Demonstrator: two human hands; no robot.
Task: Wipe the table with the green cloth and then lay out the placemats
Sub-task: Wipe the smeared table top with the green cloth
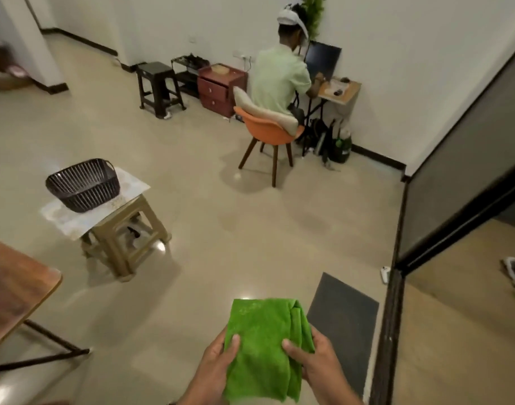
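The green cloth [262,343] is folded and held up in front of me over the floor, low in the middle of the view. My left hand [214,361] grips its left edge with the thumb on top. My right hand [311,358] grips its right edge the same way. The wooden table [14,290] shows only as a corner at the left edge, apart from the cloth. Pale placemats [75,217] lie on a beige stool [125,244] to the left, with a dark basket [82,184] standing on them.
A person sits on an orange chair [268,133] at a small desk against the far wall. A dark stool [158,86] and a red drawer unit [219,89] stand beside them. A dark floor mat [342,325] lies by a sliding door frame [396,258] on the right.
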